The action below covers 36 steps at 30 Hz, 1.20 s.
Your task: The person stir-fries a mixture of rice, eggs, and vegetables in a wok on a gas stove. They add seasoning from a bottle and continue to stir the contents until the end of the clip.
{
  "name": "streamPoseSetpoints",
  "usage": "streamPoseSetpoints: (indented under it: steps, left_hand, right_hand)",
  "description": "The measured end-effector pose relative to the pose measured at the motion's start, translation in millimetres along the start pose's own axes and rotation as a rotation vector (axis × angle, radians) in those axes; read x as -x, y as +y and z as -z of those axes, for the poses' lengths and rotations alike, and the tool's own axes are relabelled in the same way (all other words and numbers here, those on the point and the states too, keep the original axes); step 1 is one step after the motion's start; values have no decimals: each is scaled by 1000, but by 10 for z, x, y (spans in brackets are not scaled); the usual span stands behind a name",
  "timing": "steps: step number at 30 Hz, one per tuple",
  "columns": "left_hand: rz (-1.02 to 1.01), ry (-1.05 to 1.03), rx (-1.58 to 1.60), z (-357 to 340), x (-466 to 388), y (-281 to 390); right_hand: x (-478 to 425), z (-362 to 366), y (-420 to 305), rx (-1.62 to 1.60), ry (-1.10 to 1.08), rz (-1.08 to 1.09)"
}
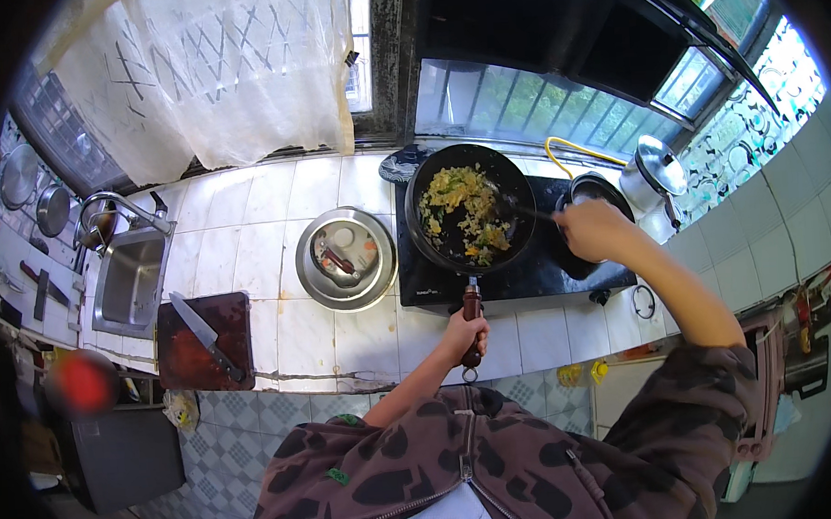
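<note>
My left hand [465, 336] is closed around the brown handle [471, 306] of a black frying pan [431, 253]. The pan sits over the left part of a black gas stove [459, 285]. In it lies a loose, crumbly mix of yellow and pale food [457, 187] with green bits, which looks like fried rice with egg. From the right, my right hand [593, 229] grips a dark, thin-handled cooking utensil [536, 215] that reaches into the pan. Its head is blurred against the black pan. A smaller dark pan [598, 188] stands partly hidden behind my right hand.
Left of the stove, a steel basin [309, 283] holds a glass lid [344, 238]. Farther left, a kitchen knife [197, 324] lies on a dark cutting board [181, 367] beside the sink [128, 281]. A lidded metal pot [642, 180] and yellow hose [589, 152] are at the back right.
</note>
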State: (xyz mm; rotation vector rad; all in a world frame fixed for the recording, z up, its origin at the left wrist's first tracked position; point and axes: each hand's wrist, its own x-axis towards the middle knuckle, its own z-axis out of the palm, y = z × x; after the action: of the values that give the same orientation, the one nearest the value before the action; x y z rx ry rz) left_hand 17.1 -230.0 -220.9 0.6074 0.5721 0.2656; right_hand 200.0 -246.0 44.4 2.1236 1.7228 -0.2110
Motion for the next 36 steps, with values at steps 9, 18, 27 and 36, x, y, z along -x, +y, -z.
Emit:
streamPoseSetpoints:
  steps: [9,18,27,36]
  left_hand:
    - [10,-13,-24,-18,12,-5]
    - [-87,12,-116,70,-75,-286]
    - [-6,11,-31,-2,4,-35]
    - [124,27,41,-69,53,399]
  right_hand:
    - [-68,-696,-232,-79,257,-53]
    - [4,-1031,131,-2236,-456,-753]
    - [-645,-1088,-66,-2113,-92,-386]
    - [-1107,-1233,76,-706,460,22]
